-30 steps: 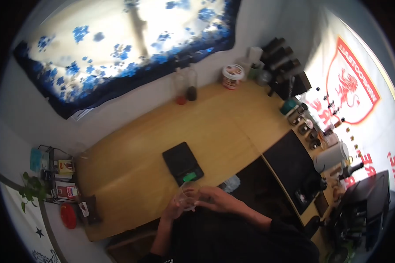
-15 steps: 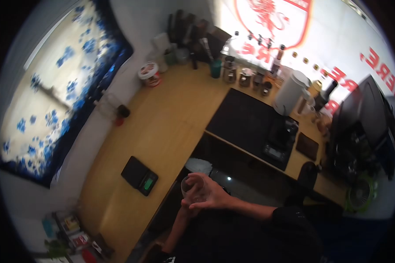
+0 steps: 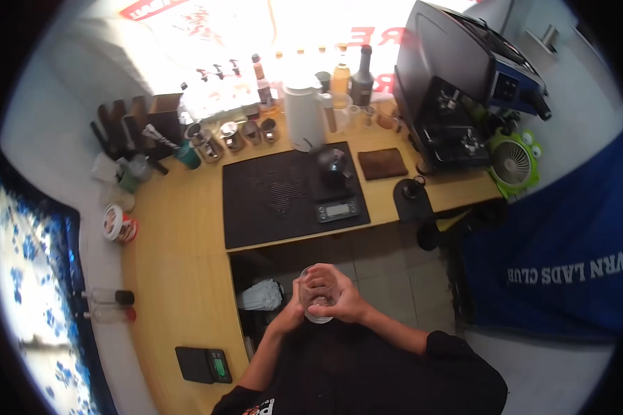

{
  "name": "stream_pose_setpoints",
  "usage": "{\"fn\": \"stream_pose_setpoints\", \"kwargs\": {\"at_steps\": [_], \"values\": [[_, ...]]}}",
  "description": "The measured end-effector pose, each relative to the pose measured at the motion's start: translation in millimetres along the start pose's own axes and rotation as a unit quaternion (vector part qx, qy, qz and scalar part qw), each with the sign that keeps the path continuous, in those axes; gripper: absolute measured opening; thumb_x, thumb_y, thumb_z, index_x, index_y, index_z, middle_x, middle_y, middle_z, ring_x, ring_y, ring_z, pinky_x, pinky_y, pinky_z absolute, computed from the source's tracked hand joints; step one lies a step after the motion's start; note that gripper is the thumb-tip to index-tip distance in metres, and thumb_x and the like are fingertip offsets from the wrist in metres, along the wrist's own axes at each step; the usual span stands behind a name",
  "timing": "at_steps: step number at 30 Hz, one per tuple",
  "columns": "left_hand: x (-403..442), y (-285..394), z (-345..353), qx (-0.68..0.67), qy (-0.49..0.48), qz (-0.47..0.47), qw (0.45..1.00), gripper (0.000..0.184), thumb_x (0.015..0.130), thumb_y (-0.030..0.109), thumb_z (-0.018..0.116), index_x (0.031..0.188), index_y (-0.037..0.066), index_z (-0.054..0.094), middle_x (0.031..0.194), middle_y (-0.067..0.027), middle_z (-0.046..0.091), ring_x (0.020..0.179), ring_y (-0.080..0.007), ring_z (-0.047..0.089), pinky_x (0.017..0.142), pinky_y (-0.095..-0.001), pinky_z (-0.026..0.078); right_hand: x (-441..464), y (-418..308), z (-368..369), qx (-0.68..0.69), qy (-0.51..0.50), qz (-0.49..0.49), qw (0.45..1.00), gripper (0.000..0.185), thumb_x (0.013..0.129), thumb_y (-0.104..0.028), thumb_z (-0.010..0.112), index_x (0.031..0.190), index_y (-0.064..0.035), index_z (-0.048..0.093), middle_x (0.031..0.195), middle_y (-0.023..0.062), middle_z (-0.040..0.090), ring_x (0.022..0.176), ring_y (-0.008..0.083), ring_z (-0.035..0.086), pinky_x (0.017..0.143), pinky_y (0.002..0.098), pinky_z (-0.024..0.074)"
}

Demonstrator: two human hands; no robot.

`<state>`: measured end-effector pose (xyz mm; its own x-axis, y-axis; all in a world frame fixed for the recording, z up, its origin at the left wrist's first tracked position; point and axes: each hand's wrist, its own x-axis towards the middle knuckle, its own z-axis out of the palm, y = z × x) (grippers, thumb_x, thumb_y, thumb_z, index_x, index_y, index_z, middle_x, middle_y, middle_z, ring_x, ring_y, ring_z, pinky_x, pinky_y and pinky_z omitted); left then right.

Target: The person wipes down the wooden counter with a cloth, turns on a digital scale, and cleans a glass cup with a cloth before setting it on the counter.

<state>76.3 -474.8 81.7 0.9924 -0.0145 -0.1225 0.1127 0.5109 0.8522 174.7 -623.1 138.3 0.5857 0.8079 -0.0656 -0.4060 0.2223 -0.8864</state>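
Observation:
Close in front of my body, a clear glass [image 3: 318,301] is held between both hands. My right hand [image 3: 344,299] wraps round its right side with curled fingers. My left hand [image 3: 293,313] is closed against the left side of the same glass. The glass is see-through, and no contents can be made out. Beyond the hands lies a black mat [image 3: 270,200] with a scale [image 3: 338,209] on it and a dark round vessel [image 3: 333,164] at the back. A second black scale [image 3: 203,365] with a green display is on the wooden counter to the left.
A white kettle [image 3: 303,116], bottles [image 3: 362,79] and metal cups [image 3: 232,136] line the back. An espresso machine [image 3: 450,83] and green fan [image 3: 514,166] stand at right. A brown cloth [image 3: 383,164] lies beside the mat. The wooden counter [image 3: 166,277] bends round on the left.
The view has swung right, from the window side to the mat and espresso machine. Both hands still hold the glass, now over the floor gap instead of by the left counter's edge.

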Motion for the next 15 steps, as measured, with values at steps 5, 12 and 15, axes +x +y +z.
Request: {"fn": "stream_pose_setpoints", "kwargs": {"at_steps": [5, 12, 15], "values": [[54, 21, -1, 0.164, -0.130, -0.075, 0.975, 0.124, 0.068, 0.077, 0.074, 0.147, 0.006, 0.010, 0.148, -0.0167, 0.030, 0.144, -0.0289, 0.031, 0.115, -0.0417, 0.032, -26, -1, -30, 0.017, 0.096, -0.017, 0.995, 0.075, 0.075, -0.008, 0.084, 0.138, -0.0069, 0.042, 0.128, 0.0068, 0.051, 0.121, 0.0196, 0.053, 0.102, 0.0366, 0.0487], [103, -9, 55, 0.103, -0.236, -0.112, 0.960, 0.122, 0.070, 0.073, 0.076, 0.149, 0.006, 0.010, 0.149, -0.0185, 0.031, 0.143, -0.0307, 0.032, 0.117, -0.0443, 0.029, -67, -29, -65, 0.095, 0.187, -0.085, 0.974, 0.067, 0.080, -0.004, 0.078, 0.137, -0.0049, 0.043, 0.132, 0.0071, 0.050, 0.123, 0.0201, 0.055, 0.105, 0.0376, 0.0473], [128, -33, 85, 0.115, -0.271, -0.132, 0.947, 0.121, 0.071, 0.074, 0.074, 0.149, 0.005, 0.013, 0.150, -0.0189, 0.033, 0.143, -0.0300, 0.032, 0.117, -0.0438, 0.029, -92, -27, -100, 0.085, 0.227, -0.102, 0.965, 0.066, 0.082, -0.005, 0.077, 0.137, -0.0040, 0.041, 0.134, 0.0085, 0.051, 0.122, 0.0196, 0.055, 0.104, 0.0374, 0.0474]]}}
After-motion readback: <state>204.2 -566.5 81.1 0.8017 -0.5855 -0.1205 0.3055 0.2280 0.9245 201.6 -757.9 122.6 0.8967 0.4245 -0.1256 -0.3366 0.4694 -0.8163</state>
